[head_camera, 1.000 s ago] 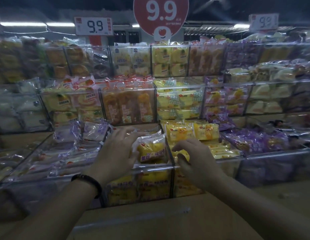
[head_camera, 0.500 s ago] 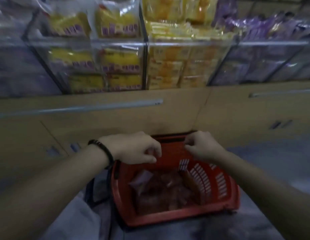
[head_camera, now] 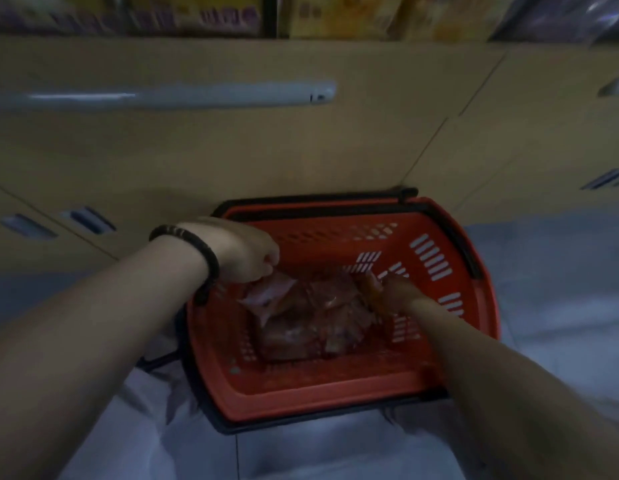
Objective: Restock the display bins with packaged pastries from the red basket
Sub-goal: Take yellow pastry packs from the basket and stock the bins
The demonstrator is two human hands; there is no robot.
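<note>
The red basket [head_camera: 335,386] stands on the floor below the display, with several clear-wrapped pastry packs [head_camera: 301,323] heaped at its bottom. My left hand [head_camera: 245,251], a dark band on its wrist, reaches in from the left and pinches the corner of a pale pastry pack [head_camera: 266,292]. My right hand [head_camera: 387,289] is deep in the basket on the right, its fingers curled on the edge of another pastry pack [head_camera: 367,289]. The grip details are blurred and dim. Only the bottom edge of the display bins [head_camera: 232,15] shows at the top.
A tan cabinet front [head_camera: 232,143] with a pale bar handle [head_camera: 162,97] and slot vents rises right behind the basket. The basket's black handles [head_camera: 318,199] lie folded down on the rim. Grey floor [head_camera: 560,271] spreads to the right and front.
The view swung from the bins down to the basket. Both hands left the yellow packs in the bin, passed the basket's rim and now reach inside onto the packs.
</note>
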